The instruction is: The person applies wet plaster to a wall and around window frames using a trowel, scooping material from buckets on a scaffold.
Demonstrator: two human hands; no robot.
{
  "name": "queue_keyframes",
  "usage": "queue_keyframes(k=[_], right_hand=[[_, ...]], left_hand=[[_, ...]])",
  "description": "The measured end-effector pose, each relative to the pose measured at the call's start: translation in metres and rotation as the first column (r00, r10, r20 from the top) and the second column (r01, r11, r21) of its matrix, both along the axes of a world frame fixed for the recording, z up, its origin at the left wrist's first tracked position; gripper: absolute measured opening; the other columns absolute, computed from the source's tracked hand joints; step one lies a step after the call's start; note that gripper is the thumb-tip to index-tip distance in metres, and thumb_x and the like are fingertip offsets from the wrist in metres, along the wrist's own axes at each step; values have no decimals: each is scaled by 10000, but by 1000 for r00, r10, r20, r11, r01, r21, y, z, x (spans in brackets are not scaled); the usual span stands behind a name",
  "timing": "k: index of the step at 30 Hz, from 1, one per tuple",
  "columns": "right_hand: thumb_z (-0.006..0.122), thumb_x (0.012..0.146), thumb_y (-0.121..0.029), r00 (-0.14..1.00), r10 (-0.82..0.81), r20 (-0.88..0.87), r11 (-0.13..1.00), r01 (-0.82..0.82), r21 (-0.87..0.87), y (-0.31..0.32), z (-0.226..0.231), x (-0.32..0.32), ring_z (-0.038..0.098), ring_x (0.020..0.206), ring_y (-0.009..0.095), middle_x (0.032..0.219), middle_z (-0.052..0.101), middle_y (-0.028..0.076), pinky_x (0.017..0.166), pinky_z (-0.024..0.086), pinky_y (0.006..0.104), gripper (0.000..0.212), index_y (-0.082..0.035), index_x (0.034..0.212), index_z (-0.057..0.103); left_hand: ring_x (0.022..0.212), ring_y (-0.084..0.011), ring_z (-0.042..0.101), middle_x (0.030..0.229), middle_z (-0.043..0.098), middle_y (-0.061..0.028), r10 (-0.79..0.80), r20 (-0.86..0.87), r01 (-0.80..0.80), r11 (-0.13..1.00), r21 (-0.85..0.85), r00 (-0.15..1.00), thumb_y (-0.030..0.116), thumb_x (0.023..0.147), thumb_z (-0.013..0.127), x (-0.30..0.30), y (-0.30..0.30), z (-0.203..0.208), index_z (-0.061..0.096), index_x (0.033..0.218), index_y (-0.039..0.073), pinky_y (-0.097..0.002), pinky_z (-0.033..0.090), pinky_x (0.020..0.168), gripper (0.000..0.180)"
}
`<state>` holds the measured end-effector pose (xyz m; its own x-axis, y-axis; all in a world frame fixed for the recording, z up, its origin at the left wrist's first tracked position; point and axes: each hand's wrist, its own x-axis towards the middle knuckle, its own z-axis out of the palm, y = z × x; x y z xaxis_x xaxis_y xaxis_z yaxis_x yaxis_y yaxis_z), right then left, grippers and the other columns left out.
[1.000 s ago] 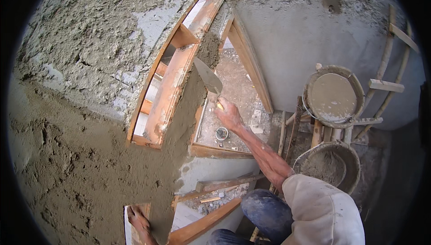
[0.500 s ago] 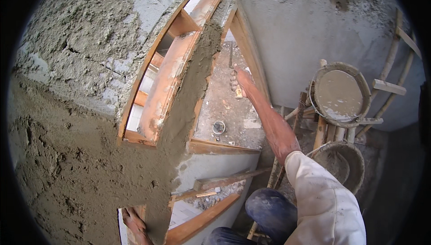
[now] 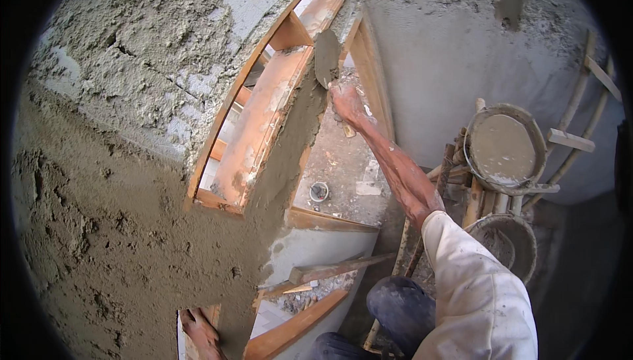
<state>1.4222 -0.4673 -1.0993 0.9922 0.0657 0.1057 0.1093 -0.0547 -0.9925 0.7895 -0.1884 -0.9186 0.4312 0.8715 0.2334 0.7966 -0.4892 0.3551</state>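
The right hand closes around the handle of a trowel, whose rounded, mortar-grey blade lies near the upper end of the wet mortar strip. The left hand rests on wood, its grip unclear.

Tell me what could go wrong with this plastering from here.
The trowel in the right hand is close beside the wooden frame, so a slip might scrape or smear the wood. The upper bucket, holding grey mix, seems propped on wooden poles; a knock could perhaps tip it.
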Motion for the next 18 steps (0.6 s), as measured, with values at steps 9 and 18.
queue_keyframes(k=[9,18], right_hand=[[568,1057,-396,1000,-8,13,998,7,70,62,10,-152,697,902,495,891,703,301,790,525,545,437,16,975,689],[605,1036,-409,919,106,-379,993,-119,-13,-14,7,-171,575,513,198,681,614,68,448,498,409,385,-63,877,663]], left_hand=[[1366,-401,599,1436,648,-274,5,4,-5,999,39,1000,377,1109,499,-3,9,-5,591,1437,-88,-433,428,1174,576],[1386,-395,587,1479,634,-224,4,-9,-4,999,54,1000,420,1106,464,-13,-7,14,591,1475,-26,-460,442,1159,592]])
